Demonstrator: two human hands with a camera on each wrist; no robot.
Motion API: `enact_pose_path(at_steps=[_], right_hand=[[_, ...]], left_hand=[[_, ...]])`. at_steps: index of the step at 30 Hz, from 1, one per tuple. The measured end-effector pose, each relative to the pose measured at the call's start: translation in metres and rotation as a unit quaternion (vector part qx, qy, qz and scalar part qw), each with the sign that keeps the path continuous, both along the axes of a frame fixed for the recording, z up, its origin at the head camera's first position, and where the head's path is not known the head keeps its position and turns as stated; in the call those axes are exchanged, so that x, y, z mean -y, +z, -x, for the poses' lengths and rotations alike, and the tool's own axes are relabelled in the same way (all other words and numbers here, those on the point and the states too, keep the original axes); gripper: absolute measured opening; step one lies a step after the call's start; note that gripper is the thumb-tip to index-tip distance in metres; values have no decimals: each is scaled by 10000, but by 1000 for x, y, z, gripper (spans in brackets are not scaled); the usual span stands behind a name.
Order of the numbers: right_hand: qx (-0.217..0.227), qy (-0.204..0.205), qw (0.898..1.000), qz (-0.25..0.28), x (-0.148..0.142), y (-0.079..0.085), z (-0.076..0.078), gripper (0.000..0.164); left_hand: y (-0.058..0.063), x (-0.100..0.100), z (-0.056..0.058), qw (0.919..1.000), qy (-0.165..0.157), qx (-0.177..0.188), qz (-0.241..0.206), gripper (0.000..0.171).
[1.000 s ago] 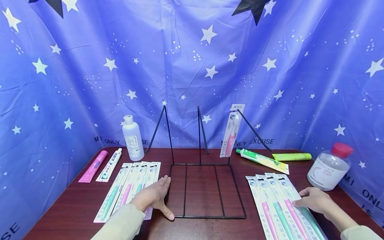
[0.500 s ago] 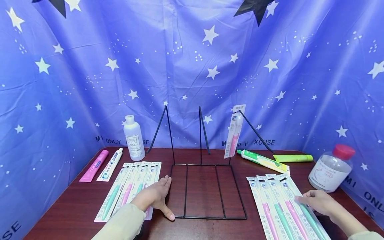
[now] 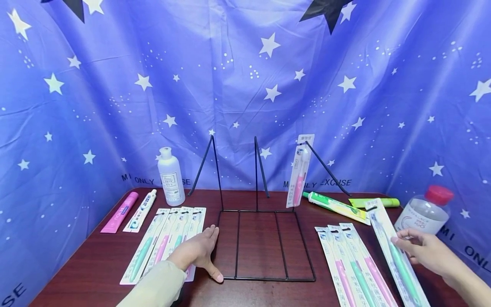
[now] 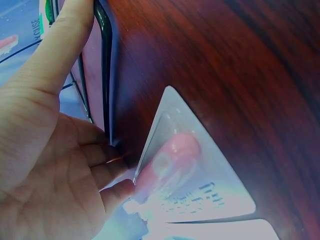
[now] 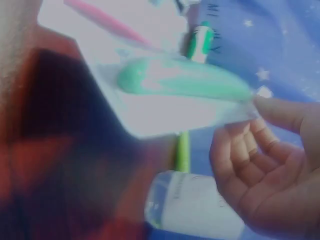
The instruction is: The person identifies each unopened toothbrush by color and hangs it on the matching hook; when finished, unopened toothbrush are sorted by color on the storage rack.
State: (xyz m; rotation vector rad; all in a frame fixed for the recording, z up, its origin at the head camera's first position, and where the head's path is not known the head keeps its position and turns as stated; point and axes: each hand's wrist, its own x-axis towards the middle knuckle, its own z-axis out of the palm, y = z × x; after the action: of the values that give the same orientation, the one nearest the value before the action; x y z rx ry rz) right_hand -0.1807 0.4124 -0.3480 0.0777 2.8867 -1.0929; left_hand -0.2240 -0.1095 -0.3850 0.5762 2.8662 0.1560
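My right hand (image 3: 427, 251) pinches the edge of a packaged green toothbrush (image 3: 401, 266), lifted and tilted off the right-hand row. In the right wrist view its green handle (image 5: 180, 80) is blurred. My left hand (image 3: 197, 252) rests at the left side of a black wire rack (image 3: 268, 279), fingers extended and thumb at its front corner. In the left wrist view, a packaged pink toothbrush (image 4: 170, 165) lies beside my fingers. One packaged pink toothbrush (image 3: 298, 179) hangs from the rack's right hook; the left and middle hooks hold nothing.
Several packaged toothbrushes (image 3: 147, 247) lie left of the rack, and 3 more (image 3: 358, 268) lie right. Behind are a white bottle (image 3: 171, 179), pink tube (image 3: 120, 213), white toothpaste tube (image 3: 141, 211), green toothpaste tube (image 3: 337, 206), lime tube (image 3: 383, 202) and red-capped bottle (image 3: 422, 213).
My right hand has lifted the rightmost green toothbrush pack out of its row, raising it and moving it slightly right. The left hand stays at the rack. The hanging pack has swung slightly.
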Motion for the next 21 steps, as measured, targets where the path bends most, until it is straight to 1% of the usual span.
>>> enact_pose_path(at_steps=[2, 4, 5, 9, 13, 16, 19, 21], right_hand=[[-350, 105, 9993, 14, 6, 5, -4, 39], [-785, 239, 9966, 75, 14, 9, -6, 33], [-979, 333, 9946, 114, 19, 10, -7, 29], [-1493, 847, 9845, 359, 41, 17, -9, 16], [-1777, 1428, 9721, 559, 69, 23, -13, 8], [-2021, 1766, 9614, 604, 92, 27, -16, 7], [-2182, 1944, 9546, 578, 113, 32, -18, 8], [-2221, 1999, 9528, 532, 127, 36, -20, 8]], left_hand=[[0, 0, 0, 10000, 12, 5, 14, 129], [0, 1, 0, 10000, 8, -10, 22, 129], [1, 1, 0, 10000, 11, -13, 27, 129], [0, 1, 0, 10000, 5, -34, 45, 129], [-1, 1, 0, 10000, 5, -29, 46, 129], [0, 0, 0, 10000, 44, 12, 21, 129], [0, 1, 0, 10000, 75, 56, -19, 130], [0, 1, 0, 9999, 98, 90, -31, 130]])
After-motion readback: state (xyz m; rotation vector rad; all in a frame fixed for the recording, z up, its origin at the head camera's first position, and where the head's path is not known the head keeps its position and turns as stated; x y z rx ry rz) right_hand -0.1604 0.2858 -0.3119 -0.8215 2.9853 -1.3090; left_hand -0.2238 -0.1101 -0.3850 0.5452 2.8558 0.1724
